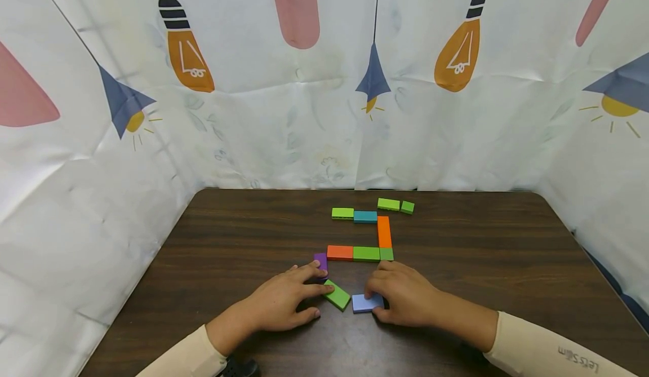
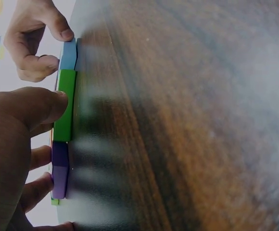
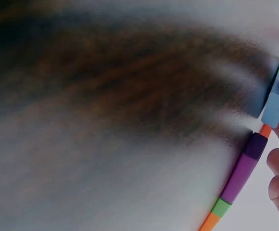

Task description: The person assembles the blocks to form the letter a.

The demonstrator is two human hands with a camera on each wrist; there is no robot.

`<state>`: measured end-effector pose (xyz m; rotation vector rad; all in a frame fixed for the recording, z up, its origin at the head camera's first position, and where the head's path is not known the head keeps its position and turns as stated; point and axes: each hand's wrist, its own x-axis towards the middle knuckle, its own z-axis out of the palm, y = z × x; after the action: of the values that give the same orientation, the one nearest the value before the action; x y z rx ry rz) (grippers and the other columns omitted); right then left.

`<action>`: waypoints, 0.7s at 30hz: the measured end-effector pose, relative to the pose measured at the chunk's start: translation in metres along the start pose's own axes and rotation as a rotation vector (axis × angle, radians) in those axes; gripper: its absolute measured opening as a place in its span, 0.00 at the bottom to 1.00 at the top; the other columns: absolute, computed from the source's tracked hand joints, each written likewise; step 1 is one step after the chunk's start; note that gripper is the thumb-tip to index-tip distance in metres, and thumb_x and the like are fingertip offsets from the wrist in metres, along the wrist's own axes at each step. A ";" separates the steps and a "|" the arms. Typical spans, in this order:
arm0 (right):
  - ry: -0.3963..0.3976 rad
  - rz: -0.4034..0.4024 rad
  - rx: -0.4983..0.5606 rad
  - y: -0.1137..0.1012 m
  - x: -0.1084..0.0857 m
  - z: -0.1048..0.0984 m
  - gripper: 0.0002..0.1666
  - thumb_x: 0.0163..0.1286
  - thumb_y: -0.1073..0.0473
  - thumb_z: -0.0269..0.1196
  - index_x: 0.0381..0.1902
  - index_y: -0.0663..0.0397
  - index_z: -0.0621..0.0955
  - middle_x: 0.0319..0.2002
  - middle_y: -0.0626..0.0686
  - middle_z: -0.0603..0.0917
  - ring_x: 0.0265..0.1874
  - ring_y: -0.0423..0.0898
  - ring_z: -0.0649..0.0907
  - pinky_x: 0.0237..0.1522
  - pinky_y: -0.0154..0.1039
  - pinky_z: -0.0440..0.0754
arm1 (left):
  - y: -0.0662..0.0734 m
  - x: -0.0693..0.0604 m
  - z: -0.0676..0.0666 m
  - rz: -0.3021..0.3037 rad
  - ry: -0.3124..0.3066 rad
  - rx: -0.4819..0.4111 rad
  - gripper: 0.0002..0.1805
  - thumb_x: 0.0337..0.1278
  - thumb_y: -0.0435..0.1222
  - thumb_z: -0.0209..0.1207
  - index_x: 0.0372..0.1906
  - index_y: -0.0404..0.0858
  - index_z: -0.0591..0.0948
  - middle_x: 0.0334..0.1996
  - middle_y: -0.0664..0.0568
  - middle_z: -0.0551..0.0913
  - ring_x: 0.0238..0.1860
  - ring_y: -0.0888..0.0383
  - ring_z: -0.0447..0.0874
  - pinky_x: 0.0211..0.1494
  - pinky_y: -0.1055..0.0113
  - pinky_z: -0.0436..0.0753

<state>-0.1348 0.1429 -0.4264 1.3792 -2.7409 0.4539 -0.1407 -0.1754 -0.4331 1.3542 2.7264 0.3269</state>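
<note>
In the head view my left hand (image 1: 284, 301) lies with fingers stretched out, the index fingertip on a slanted green block (image 1: 337, 295). Another of its fingertips touches a small purple block (image 1: 320, 260) just beyond. My right hand (image 1: 408, 295) pinches a light blue block (image 1: 361, 304) between thumb and fingers, flat on the table, a narrow gap from the green one. The left wrist view has the green block (image 2: 66, 106) standing between the purple (image 2: 60, 168) and light blue (image 2: 69, 54) ones. A magenta-purple block (image 3: 240, 175) shows by my right fingers; in the head view my hand hides it.
Beyond the hands, a red-orange block (image 1: 339, 253), a green block (image 1: 366, 253), a small green one (image 1: 386, 253) and an orange block (image 1: 384, 231) form a corner. Farther back lie a teal block (image 1: 365, 217) and several green ones on the dark wooden table (image 1: 481, 242).
</note>
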 end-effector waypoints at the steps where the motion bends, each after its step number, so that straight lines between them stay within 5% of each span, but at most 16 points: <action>1: -0.002 0.000 -0.002 0.000 0.000 0.000 0.10 0.60 0.51 0.75 0.39 0.39 0.85 0.39 0.35 0.83 0.44 0.40 0.76 0.50 0.42 0.79 | 0.000 0.000 0.000 0.001 0.000 0.002 0.27 0.68 0.52 0.62 0.71 0.59 0.77 0.70 0.53 0.72 0.77 0.50 0.61 0.69 0.42 0.70; 21: -0.049 0.005 -0.008 -0.001 0.002 -0.001 0.10 0.61 0.50 0.74 0.40 0.38 0.85 0.40 0.35 0.83 0.45 0.40 0.77 0.55 0.45 0.78 | 0.001 0.000 -0.002 -0.015 -0.025 -0.008 0.27 0.69 0.53 0.61 0.71 0.59 0.76 0.71 0.53 0.71 0.77 0.50 0.61 0.69 0.40 0.69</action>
<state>-0.1355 0.1415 -0.4249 1.4009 -2.7820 0.4140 -0.1400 -0.1750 -0.4306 1.3260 2.7113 0.3170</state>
